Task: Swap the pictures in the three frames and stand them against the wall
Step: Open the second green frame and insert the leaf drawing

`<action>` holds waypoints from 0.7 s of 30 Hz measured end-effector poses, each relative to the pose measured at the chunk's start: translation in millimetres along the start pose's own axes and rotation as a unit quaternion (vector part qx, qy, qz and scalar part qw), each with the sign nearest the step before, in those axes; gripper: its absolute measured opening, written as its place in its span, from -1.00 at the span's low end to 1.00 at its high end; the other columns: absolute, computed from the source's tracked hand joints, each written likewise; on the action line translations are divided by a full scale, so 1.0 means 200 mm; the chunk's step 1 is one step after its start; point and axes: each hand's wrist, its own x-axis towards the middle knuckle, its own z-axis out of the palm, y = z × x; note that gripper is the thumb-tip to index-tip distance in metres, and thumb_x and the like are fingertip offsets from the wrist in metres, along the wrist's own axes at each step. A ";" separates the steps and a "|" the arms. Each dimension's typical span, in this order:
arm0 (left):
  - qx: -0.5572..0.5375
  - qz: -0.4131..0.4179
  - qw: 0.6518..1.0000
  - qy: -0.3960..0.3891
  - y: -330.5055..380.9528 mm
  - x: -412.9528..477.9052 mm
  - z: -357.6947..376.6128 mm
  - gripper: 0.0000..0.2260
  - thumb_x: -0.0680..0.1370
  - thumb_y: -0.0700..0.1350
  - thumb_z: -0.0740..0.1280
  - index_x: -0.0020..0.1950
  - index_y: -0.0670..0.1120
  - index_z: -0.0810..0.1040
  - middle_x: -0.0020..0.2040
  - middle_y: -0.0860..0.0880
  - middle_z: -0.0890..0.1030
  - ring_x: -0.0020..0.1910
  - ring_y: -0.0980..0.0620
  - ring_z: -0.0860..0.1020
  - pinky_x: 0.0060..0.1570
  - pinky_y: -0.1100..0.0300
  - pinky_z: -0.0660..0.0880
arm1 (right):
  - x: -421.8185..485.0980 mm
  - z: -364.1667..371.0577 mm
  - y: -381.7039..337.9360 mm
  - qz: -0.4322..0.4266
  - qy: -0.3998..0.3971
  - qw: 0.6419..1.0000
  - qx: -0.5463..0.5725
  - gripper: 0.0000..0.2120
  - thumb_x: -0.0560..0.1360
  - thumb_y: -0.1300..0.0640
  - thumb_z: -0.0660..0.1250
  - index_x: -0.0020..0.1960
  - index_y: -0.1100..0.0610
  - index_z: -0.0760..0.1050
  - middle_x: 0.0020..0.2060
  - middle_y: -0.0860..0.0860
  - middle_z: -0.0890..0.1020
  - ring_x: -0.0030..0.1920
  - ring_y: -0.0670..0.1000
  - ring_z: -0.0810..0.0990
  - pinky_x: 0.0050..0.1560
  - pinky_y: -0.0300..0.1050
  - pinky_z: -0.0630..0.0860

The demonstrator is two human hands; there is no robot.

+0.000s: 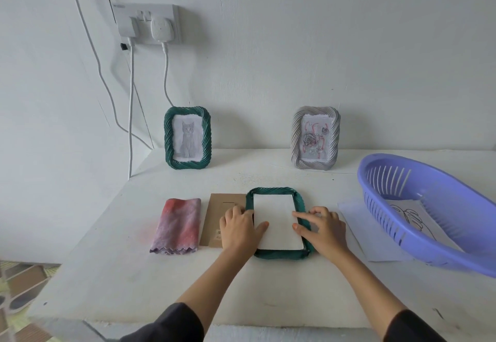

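Lying face down near the middle of the tabletop [241, 293], a green frame [277, 191] held a white sheet [276, 223] in its opening. The left hand [239, 230] rested over the frame's left rim, its fingers [237, 214] close together and fairly flat, with the thumb tip on the sheet. The right hand [323, 230] lay over the right rim with the forefinger and thumb stretched onto the sheet's right edge and the other fingers loosely curled. A brown backing board [218, 209] lay flat just left of the frame, partly under the left hand, and a folded pink-grey cloth [175, 226] lay beside that. Two frames stood upright against the wall [295, 46]: a green one with a cat picture [187, 137] on the left and a grey one with a rose picture [315, 137] on the right. At the right, a purple basket [456, 253] held a line drawing [410, 215].
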 end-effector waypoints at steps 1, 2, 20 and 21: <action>-0.009 -0.004 1.000 -0.001 0.00 0.00 0.00 -0.56 0.53 0.19 0.19 0.31 -0.01 0.44 0.34 -0.03 0.38 0.37 -0.06 0.27 0.37 0.09 0.15 | 0.00 0.00 0.00 0.001 -0.002 1.000 -0.002 -0.70 0.43 -0.17 0.32 0.17 -0.28 0.49 0.12 -0.12 0.43 0.17 -0.03 0.37 0.22 -0.13 0.26; -0.018 -0.008 1.000 0.000 0.00 0.00 0.00 -0.57 0.52 0.19 0.20 0.30 -0.01 0.45 0.34 -0.03 0.38 0.37 -0.07 0.28 0.37 0.09 0.15 | 0.00 0.00 0.00 0.000 -0.003 1.000 -0.005 -0.70 0.43 -0.17 0.32 0.17 -0.28 0.49 0.13 -0.11 0.43 0.17 -0.03 0.37 0.21 -0.13 0.26; -0.435 -0.079 0.897 0.019 0.25 0.03 -0.18 -0.98 0.50 -0.18 0.33 -0.12 -0.12 0.54 -0.24 0.00 0.57 -0.27 0.04 0.52 -0.31 0.22 0.43 | -0.11 -0.73 0.07 0.150 0.039 0.976 -0.156 -0.48 0.43 0.03 0.38 0.33 0.15 0.35 0.21 0.13 0.48 0.26 0.18 0.43 0.13 0.03 0.42; -0.469 -0.089 0.879 -0.006 0.29 0.03 -0.17 -0.99 0.49 -0.21 0.34 -0.12 -0.13 0.53 -0.23 -0.04 0.58 -0.30 0.04 0.52 -0.33 0.22 0.43 | -0.11 -0.76 0.10 0.171 -0.006 0.972 -0.158 -0.49 0.43 0.01 0.36 0.32 0.15 0.35 0.20 0.13 0.50 0.25 0.17 0.45 0.12 0.02 0.43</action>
